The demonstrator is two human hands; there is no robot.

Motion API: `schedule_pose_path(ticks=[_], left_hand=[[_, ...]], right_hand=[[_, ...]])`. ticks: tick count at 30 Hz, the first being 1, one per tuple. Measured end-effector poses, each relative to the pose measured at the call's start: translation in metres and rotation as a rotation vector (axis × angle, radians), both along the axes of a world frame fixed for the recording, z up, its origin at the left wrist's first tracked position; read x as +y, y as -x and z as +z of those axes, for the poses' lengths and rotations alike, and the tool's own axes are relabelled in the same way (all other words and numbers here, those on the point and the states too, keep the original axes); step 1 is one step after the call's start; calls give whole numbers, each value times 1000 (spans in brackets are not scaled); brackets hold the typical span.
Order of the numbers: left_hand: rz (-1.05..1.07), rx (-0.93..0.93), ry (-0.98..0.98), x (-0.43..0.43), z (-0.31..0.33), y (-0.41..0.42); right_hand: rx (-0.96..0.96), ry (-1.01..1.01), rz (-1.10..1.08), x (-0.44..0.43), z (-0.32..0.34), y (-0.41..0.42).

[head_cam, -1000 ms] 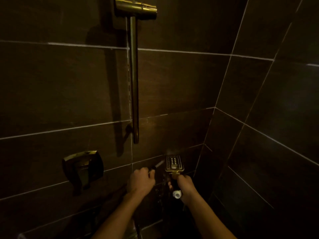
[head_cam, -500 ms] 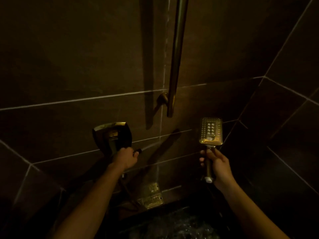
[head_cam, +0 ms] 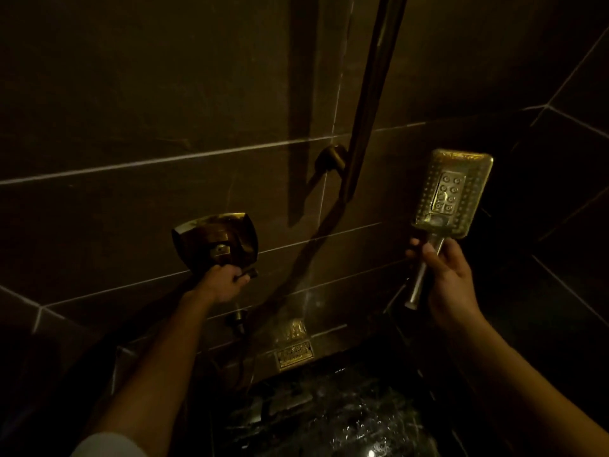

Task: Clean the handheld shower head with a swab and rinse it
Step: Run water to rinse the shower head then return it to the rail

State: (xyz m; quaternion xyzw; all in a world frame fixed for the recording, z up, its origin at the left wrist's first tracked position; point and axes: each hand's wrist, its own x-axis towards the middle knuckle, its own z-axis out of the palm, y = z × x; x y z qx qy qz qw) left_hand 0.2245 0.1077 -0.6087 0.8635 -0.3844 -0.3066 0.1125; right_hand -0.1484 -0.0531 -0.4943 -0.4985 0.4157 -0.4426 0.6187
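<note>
Head cam: dim shower w/ dark tiled wall [head_cam: 115,103], wet floor [head_cam: 333,420], brass drain plate [head_cam: 294,355] at wall base; right hand [head_cam: 449,285] grips shower head [head_cam: 453,193] by handle, upright, nozzles facing cam; left hand [head_cam: 221,282] clenched on tap lever [head_cam: 216,243], dark stick in fingers.

Shower head [head_cam: 451,192] right of rail [head_cam: 365,127], valve [head_cam: 216,240] left.

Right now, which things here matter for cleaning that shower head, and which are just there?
In use:
- shower head, held in right hand
- wall valve handle, under left hand

Just there:
- slide rail
- drain grate
- wall tiles
</note>
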Motion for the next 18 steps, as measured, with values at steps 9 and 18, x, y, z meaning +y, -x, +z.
schedule_pose_path(ticks=[9,18], left_hand=[[18,30,52,0,-1,2],[206,350,365,7,12,56]], right_hand=[[24,103,17,-17,14,-18],[-3,145,30,-25,40,-17]])
